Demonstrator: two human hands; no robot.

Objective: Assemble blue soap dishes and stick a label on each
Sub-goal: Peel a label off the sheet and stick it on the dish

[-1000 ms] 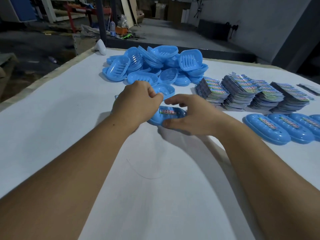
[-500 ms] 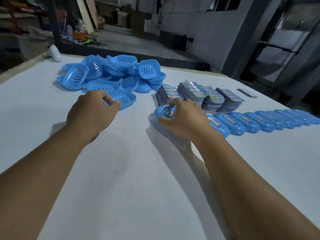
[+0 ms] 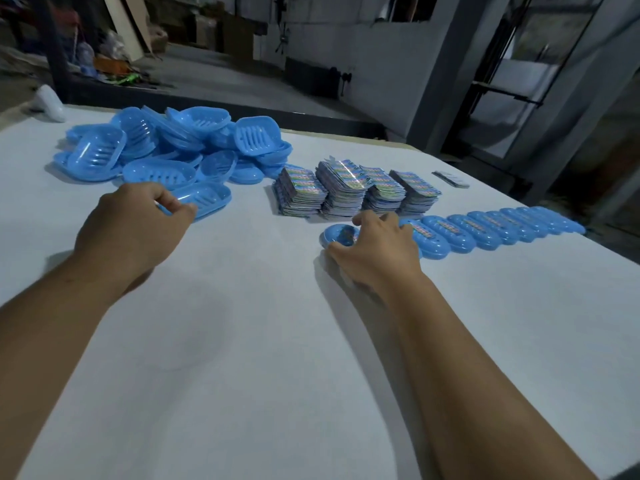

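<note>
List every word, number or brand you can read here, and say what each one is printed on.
No text can be read.
Label stacks: colourful print, too small and blurred to read.
Labels on the row of finished soap dishes: colourful strips, illegible.
Label on the dish under the right hand: blurred, partly covered.
Loose blue dish parts: no print visible.

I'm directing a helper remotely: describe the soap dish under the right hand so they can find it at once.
Find the stacks of colourful labels mid-table, then the row of finished dishes in front of them. The labelled dish sits at that row's left end; alone among them, it is gripped by the right hand.
</note>
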